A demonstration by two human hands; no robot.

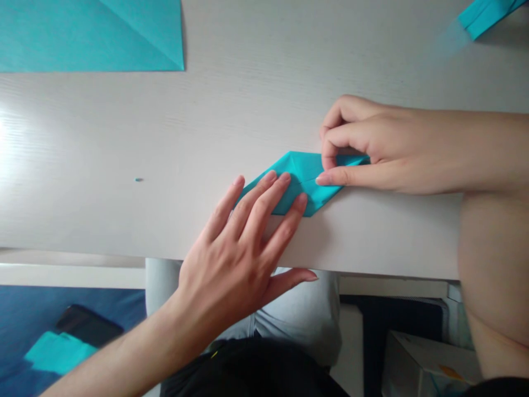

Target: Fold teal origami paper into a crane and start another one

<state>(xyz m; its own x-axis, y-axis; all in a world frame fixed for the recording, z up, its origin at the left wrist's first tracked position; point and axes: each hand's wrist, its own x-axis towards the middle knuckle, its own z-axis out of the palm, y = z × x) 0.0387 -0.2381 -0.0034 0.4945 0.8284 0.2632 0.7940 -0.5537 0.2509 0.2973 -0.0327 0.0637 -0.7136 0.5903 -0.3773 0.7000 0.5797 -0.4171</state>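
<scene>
Folded paper [303, 184], teal and narrowed to a diamond shape, lies on the white desk [124, 138] near its edge, between our two hands. Our left hand [231, 264] is open, its fingers spread with their tips [285, 177] pressing on the paper's left half, while the thumb stays out to the side, clear of it. Our right hand [372, 146] is closed at the right end, thumb and bent fingers grasping the paper there. Pinning the body flat while pinching the far point seems a sound way to work: the layers cannot slide, and the edges can be kept lined up. Those right fingers hide the tip, so we cannot tell how the layers meet beneath them. At the top, a teal sheet [82, 36] is cut off by the frame, and a teal strip [485, 14] blurs at the corner. A teal speck [139, 180] sits on the desk. Lower left, a dark phone [86, 325] and a teal piece [58, 353] lie on a blue surface [25, 314], partly behind our arm.
</scene>
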